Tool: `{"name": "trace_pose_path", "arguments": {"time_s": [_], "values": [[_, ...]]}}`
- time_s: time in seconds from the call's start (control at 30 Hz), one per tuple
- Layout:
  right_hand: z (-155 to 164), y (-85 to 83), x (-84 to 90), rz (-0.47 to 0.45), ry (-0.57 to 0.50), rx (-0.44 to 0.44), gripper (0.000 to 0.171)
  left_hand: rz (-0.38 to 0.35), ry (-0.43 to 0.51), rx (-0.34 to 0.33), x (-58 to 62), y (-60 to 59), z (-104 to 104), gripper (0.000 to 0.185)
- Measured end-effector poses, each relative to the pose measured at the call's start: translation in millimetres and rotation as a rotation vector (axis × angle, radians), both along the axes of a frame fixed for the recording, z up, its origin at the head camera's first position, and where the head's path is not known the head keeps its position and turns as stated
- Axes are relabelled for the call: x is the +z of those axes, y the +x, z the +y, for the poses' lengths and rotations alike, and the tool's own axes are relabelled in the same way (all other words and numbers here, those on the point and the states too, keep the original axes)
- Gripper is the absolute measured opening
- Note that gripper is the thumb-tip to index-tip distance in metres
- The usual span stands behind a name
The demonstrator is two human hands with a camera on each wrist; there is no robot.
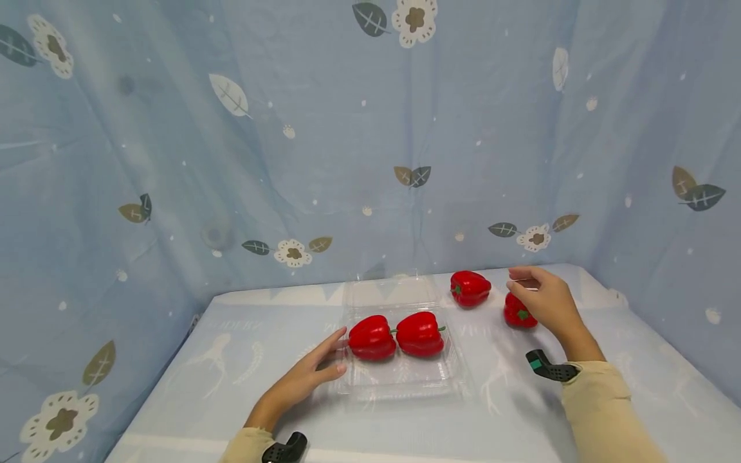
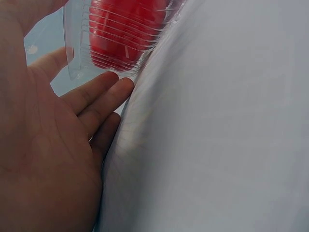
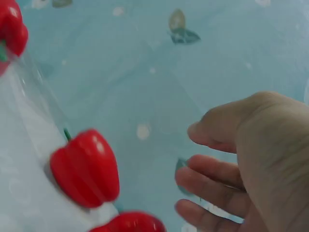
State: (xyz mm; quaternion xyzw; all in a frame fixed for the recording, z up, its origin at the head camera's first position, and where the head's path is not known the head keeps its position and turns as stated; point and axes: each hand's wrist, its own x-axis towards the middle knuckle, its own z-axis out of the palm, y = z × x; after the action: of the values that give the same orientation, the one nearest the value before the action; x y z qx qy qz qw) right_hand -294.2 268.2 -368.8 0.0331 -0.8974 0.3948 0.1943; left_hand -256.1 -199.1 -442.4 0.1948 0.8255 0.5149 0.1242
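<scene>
Packing step, midway by the look of it. Clear ribbed plastic clamshell tray [image 1: 399, 379] at table [image 1: 231, 360] centre, holding two glossy red bell peppers [image 1: 372, 337] side by side. Left hand [image 1: 303, 379], fingers straight and relaxed, touching the tray's left edge. Right hand [image 1: 547, 302], fingers loosely apart and gripping nothing, poised over a third red pepper [image 1: 514, 314] on the right; fourth red pepper [image 1: 470, 287] loose, far of the tray. Next move, judged: closing fingers round the third pepper and carrying it left into the tray.
</scene>
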Motion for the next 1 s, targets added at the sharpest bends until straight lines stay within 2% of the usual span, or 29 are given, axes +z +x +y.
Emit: {"name": "trace_pose_path", "arguments": {"time_s": [0.17,0.33,0.7,0.83,1.0], "values": [[17,4.9,-10.5,-0.001,-0.044,-0.121,0.045,0.007,0.006,-0.009,0.9,1.7,1,0.066],[27,4.5,-21.5,-0.001,-0.051,-0.189,0.043,-0.005,0.002,-0.007,0.8,4.2,2,0.067],[28,-2.2,-35.7,-0.107,0.022,-0.163,0.057,0.001,-0.009,0.013,-0.2,5.6,2,0.066],[26,-4.6,-38.4,-0.139,0.008,-0.162,0.063,0.023,-0.009,0.011,0.0,4.5,2,0.066],[22,-9.3,-43.3,-0.185,-0.011,-0.170,0.075,0.014,-0.011,0.015,0.8,4.5,2,0.065]]}}
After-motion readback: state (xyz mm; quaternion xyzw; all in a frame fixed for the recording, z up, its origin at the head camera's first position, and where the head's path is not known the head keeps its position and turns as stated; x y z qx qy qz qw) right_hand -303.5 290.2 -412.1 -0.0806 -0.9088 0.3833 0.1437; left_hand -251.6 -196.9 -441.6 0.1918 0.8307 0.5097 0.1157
